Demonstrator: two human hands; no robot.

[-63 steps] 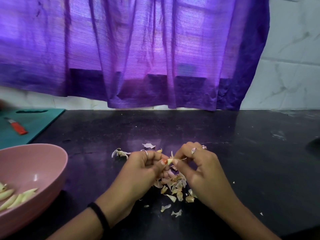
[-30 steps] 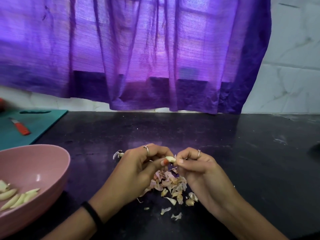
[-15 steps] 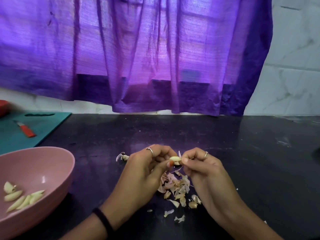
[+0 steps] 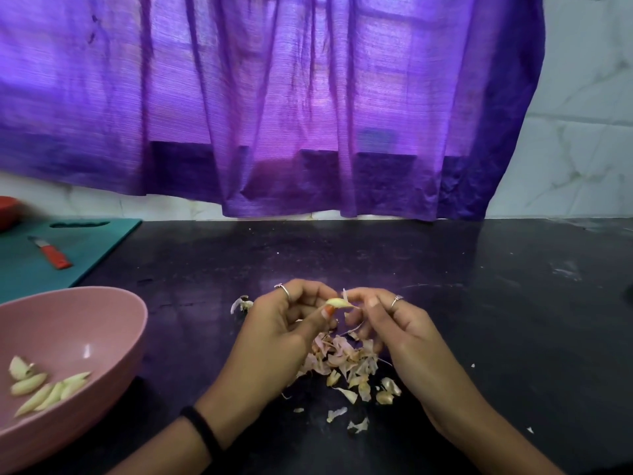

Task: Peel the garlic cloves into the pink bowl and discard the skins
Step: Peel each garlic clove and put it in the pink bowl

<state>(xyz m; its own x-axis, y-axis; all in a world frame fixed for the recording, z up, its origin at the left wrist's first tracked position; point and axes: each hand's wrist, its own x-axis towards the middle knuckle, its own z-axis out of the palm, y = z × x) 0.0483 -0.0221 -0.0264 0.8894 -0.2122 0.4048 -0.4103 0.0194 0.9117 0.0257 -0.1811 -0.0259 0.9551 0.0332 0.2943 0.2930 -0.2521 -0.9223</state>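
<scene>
Above the skins (image 4: 346, 363), both hands' grips pinch a seemingly crosswise garlic clove (image 4: 337, 302).

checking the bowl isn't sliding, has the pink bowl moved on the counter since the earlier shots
No. The round pink plastic bowl keeps its place beside the teal cutting board; only the head camera shifted.

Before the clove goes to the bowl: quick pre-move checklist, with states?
1. Garlic clove held: ok, pinched between left hand and right hand.
2. Clove fully peeled: not ok, a skin flap still sticks up at its right end.
3. Pink bowl has room: ok, only a few peeled cloves inside.
4. Path to the bowl: ok, bare countertop between.
5. Skins discarded: not ok, piled under the hands.
</scene>
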